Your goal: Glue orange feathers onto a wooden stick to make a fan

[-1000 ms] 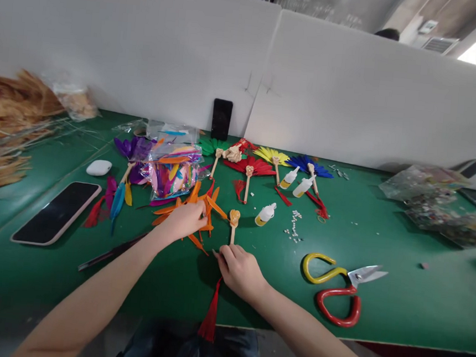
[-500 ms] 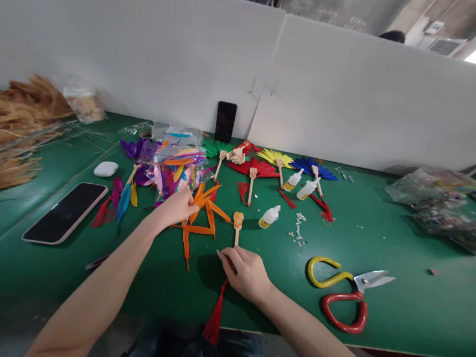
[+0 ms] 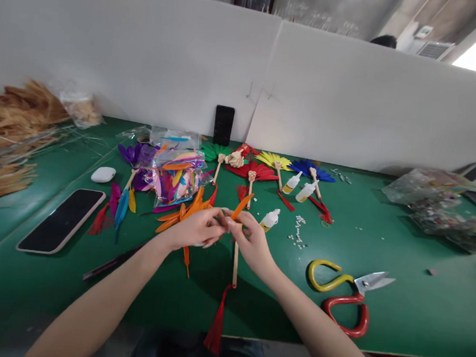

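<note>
Over the front middle of the table my left hand (image 3: 200, 229) and my right hand (image 3: 254, 245) meet, fingertips pinched together around an orange feather (image 3: 242, 205). Its tip points up and to the right; its lower end is hidden by the fingers. Beneath my right hand lies a wooden handle (image 3: 236, 267) with a red tassel (image 3: 217, 322) hanging over the table edge. My hands cover the handle's upper end. Loose orange feathers (image 3: 196, 204) lie beside and partly under my left hand.
Behind stand glue bottles (image 3: 269, 219) and finished feather fans, one red (image 3: 259, 172), one yellow (image 3: 273, 159). White beads (image 3: 299, 231) and scissors (image 3: 356, 286) lie to the right. A phone (image 3: 62, 220) and a bag of coloured feathers (image 3: 179, 179) are on the left.
My left hand has moved right from the orange feather pile to my right hand. My right hand has let go of the handle and risen; an orange feather is now between them.
</note>
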A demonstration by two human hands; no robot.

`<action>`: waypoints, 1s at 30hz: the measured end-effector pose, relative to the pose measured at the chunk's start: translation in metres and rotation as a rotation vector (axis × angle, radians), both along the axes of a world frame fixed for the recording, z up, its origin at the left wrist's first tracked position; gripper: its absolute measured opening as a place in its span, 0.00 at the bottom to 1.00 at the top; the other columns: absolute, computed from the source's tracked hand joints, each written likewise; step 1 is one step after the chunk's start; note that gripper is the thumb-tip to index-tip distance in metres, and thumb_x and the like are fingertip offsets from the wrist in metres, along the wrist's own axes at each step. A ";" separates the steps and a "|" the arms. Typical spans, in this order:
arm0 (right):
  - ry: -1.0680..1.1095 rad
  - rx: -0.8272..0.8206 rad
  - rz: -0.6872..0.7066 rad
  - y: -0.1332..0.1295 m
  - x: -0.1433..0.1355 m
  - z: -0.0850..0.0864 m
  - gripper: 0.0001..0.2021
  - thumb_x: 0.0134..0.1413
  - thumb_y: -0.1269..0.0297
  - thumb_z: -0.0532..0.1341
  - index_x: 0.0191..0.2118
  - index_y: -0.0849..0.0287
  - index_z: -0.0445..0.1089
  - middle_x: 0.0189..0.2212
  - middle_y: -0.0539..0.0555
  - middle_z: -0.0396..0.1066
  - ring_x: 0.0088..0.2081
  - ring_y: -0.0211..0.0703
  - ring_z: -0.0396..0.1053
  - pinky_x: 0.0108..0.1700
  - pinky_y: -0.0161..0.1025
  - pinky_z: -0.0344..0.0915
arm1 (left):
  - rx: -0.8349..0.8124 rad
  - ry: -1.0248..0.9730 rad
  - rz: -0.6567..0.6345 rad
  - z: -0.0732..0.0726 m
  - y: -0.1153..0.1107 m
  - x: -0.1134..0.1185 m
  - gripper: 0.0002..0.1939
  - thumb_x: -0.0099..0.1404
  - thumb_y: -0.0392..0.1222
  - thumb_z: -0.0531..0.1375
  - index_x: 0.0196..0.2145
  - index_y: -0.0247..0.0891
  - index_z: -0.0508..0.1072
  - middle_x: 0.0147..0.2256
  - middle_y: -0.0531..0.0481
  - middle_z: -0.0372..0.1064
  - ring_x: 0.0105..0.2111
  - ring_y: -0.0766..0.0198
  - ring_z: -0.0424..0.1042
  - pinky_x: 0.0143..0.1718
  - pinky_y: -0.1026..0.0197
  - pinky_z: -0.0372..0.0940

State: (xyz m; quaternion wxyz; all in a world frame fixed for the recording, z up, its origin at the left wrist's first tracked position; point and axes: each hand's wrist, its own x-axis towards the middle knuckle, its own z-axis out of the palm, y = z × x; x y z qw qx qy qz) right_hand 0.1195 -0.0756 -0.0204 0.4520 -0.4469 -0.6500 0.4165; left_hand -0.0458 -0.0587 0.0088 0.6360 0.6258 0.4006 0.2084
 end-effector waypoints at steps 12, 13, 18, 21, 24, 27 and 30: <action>0.006 -0.350 0.306 0.006 0.013 -0.011 0.18 0.61 0.50 0.51 0.32 0.60 0.67 0.13 0.44 0.63 0.13 0.32 0.60 0.17 0.29 0.58 | 0.199 0.133 0.148 -0.007 0.014 -0.011 0.15 0.63 0.54 0.55 0.34 0.38 0.66 0.21 0.57 0.62 0.19 0.70 0.65 0.19 0.68 0.59; 0.007 -0.382 0.361 0.005 0.014 -0.012 0.19 0.60 0.49 0.51 0.32 0.60 0.67 0.13 0.44 0.63 0.12 0.32 0.59 0.16 0.28 0.57 | 0.212 0.129 0.137 -0.009 0.013 -0.008 0.15 0.63 0.54 0.56 0.33 0.38 0.66 0.21 0.57 0.62 0.19 0.69 0.65 0.20 0.68 0.59; -0.105 -0.373 0.364 0.006 0.028 -0.001 0.19 0.59 0.49 0.52 0.33 0.60 0.69 0.16 0.46 0.66 0.13 0.31 0.59 0.17 0.29 0.56 | 0.200 0.147 0.235 -0.016 0.020 0.001 0.14 0.61 0.52 0.58 0.28 0.37 0.68 0.19 0.55 0.65 0.15 0.70 0.63 0.17 0.68 0.56; -0.244 -0.228 0.146 0.004 0.046 0.000 0.18 0.60 0.50 0.52 0.32 0.60 0.70 0.14 0.45 0.63 0.13 0.32 0.58 0.19 0.31 0.57 | 0.193 0.185 0.389 -0.021 0.038 -0.001 0.15 0.59 0.53 0.59 0.27 0.37 0.67 0.18 0.55 0.64 0.14 0.72 0.59 0.16 0.68 0.52; -0.396 0.091 -0.180 -0.003 0.059 -0.015 0.17 0.61 0.54 0.52 0.31 0.60 0.70 0.18 0.48 0.65 0.18 0.35 0.61 0.24 0.32 0.59 | 0.247 0.312 0.430 -0.025 0.055 0.002 0.18 0.56 0.54 0.61 0.21 0.37 0.65 0.15 0.56 0.60 0.15 0.70 0.59 0.18 0.67 0.52; -0.502 0.294 -0.207 -0.011 0.062 -0.037 0.13 0.61 0.58 0.53 0.37 0.60 0.71 0.25 0.52 0.69 0.23 0.36 0.65 0.27 0.32 0.62 | 0.262 0.372 0.421 -0.029 0.062 0.009 0.21 0.52 0.54 0.64 0.16 0.38 0.62 0.13 0.56 0.57 0.16 0.69 0.59 0.20 0.65 0.53; -0.573 0.336 -0.167 -0.015 0.057 -0.048 0.15 0.59 0.56 0.56 0.46 0.58 0.69 0.29 0.53 0.69 0.29 0.40 0.69 0.30 0.34 0.67 | 0.250 0.387 0.424 -0.033 0.061 0.012 0.22 0.52 0.56 0.63 0.15 0.38 0.60 0.12 0.55 0.59 0.16 0.67 0.61 0.21 0.65 0.54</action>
